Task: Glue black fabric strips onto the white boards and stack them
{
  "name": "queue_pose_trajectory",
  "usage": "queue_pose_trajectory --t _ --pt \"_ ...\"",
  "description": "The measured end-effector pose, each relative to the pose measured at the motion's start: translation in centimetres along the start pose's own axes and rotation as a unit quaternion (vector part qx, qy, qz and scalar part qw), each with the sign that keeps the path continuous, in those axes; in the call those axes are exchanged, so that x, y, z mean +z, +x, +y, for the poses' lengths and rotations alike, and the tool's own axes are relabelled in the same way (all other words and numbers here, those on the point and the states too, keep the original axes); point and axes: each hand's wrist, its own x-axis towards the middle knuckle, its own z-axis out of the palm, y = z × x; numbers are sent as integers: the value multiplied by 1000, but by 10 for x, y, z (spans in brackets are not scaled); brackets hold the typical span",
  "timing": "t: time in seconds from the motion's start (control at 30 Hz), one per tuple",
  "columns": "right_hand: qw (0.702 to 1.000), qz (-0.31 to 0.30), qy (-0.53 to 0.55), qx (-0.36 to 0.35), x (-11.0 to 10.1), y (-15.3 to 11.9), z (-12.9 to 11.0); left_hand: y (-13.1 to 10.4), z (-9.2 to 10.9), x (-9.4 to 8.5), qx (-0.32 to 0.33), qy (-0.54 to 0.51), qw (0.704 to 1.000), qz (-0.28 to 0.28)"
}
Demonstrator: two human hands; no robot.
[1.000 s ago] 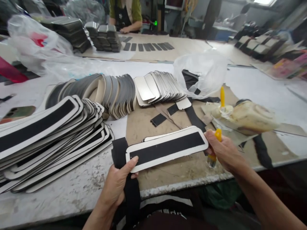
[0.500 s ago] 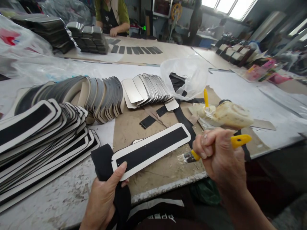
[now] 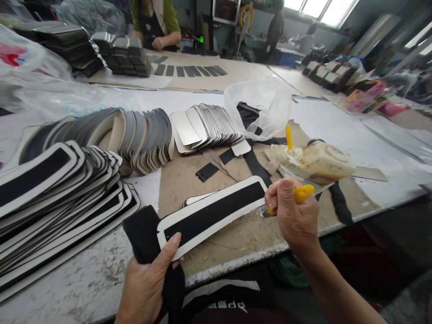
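Note:
My left hand [image 3: 148, 279] grips the near left end of a long white-bordered panel [image 3: 216, 204] with a black strip down its middle, thumb on top. A wide black fabric band [image 3: 141, 234] hangs by the same hand and runs down behind it; whether the fingers hold it too I cannot tell. In my right hand [image 3: 295, 216] is a yellow-handled brush [image 3: 303, 193], its bristles low beside the panel's right end and partly hidden. Another pale panel [image 3: 199, 198] lies under the held one on the brown board [image 3: 236, 243].
Stacked black-and-white panels [image 3: 67, 216] fill the left, with curved grey pieces [image 3: 141, 139] and white pieces [image 3: 216, 126] behind. A glue-smeared plastic container [image 3: 327, 157] lies to the right. Beyond a plastic bag [image 3: 270, 108] a co-worker [image 3: 155, 27] stands across the table.
My right hand has moved left with the brush, to the panel's right end. The panel now looks slightly bowed, and my left hand keeps nearly the same place.

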Motion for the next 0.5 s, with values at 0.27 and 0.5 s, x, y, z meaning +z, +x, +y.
queue_pose_trajectory --t 0.27,0.5 --pt "999 -28 38 1 11 0 -7 2 -7 -6 8 35 999 -21" --pt "982 -79 165 46 20 -4 6 -2 -1 2 15 -14 1000 2"
